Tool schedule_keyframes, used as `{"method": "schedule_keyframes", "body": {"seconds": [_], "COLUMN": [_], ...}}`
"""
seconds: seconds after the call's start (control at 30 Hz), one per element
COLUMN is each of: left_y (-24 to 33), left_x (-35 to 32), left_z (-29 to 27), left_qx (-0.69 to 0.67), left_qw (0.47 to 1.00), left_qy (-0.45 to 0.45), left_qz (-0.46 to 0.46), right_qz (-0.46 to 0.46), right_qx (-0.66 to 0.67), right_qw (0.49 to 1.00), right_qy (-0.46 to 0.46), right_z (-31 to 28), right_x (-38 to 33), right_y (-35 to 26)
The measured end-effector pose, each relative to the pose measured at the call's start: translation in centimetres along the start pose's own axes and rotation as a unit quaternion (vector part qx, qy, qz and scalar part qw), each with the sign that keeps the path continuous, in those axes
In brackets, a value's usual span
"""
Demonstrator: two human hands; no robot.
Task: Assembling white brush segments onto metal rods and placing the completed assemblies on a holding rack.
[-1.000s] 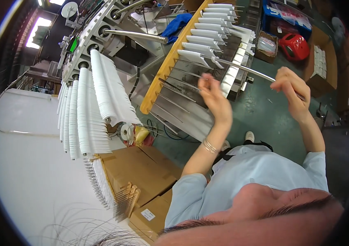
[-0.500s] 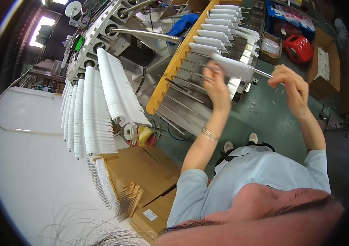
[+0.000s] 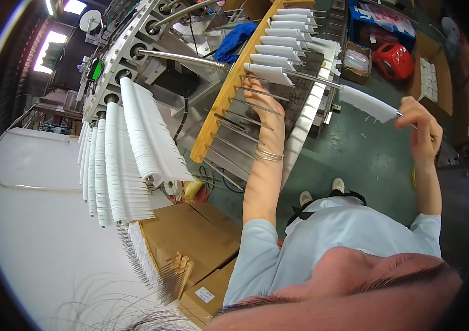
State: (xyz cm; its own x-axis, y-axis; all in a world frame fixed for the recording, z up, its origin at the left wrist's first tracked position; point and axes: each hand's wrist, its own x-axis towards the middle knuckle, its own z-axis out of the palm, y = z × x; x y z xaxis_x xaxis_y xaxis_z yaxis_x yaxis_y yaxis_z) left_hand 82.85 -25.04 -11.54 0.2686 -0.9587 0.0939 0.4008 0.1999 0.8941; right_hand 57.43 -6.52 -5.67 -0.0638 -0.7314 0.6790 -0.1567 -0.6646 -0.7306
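Observation:
A yellow wooden bar [image 3: 226, 99] carries a row of thin metal pins, several of them covered by white sleeves [image 3: 278, 41]. My left hand [image 3: 262, 100] is at the bar, its fingers closed at the lower edge of the nearest white sleeve [image 3: 270, 74], fingertips partly hidden. Off to the right, my right hand [image 3: 417, 124] grips the near end of a metal rod [image 3: 317, 80]. A bunched white sleeve stack [image 3: 368, 103] sits on this rod close to my right hand. The rod's far end reaches the nearest covered pin. Bare pins lie beside my left wrist.
White sleeve-loaded rods [image 3: 140, 132] hang from a machine [image 3: 116, 71] at left. A pin rack [image 3: 140, 251] and cardboard boxes [image 3: 190, 231] stand below. A red container [image 3: 393, 60], blue crate [image 3: 378, 25] and open carton [image 3: 430, 83] are at far right.
My left hand has moved left to the wooden bar, and a white sleeve now covers another pin there. My right hand has shifted right and slightly down with the rod.

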Motion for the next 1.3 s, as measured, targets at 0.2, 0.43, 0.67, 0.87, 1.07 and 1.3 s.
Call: {"method": "schedule_keyframes", "body": {"seconds": [0.2,0.43,0.67,0.87,1.07,1.3], "left_y": [-0.4,0.6,-1.0,-1.4,-1.4,-1.4], "left_x": [-2.7,-9.0,-9.1,-5.8,-6.1,-9.3], "left_z": [0.9,5.0,6.4,6.3,7.0,8.3], "left_qx": [-0.021,-0.004,-0.026,-0.047,-0.103,-0.111], "left_qw": [0.998,0.994,0.988,0.995,0.991,0.99], "left_qy": [-0.043,-0.103,-0.151,0.034,0.031,-0.063], "left_qz": [0.034,0.027,0.0,0.086,0.081,0.055], "right_qz": [0.051,-0.025,-0.064,0.027,0.026,0.016], "right_qx": [-0.014,0.007,-0.017,-0.021,0.009,0.082], "right_qw": [0.999,1.0,0.998,0.999,1.0,0.993], "right_qy": [-0.013,0.015,0.024,-0.001,-0.002,0.077], "right_z": [2.7,-0.7,-2.1,-0.3,-1.3,-5.7], "right_x": [1.8,0.7,0.7,2.3,2.0,-1.2], "right_y": [1.8,1.9,1.0,3.2,3.6,2.6]}}
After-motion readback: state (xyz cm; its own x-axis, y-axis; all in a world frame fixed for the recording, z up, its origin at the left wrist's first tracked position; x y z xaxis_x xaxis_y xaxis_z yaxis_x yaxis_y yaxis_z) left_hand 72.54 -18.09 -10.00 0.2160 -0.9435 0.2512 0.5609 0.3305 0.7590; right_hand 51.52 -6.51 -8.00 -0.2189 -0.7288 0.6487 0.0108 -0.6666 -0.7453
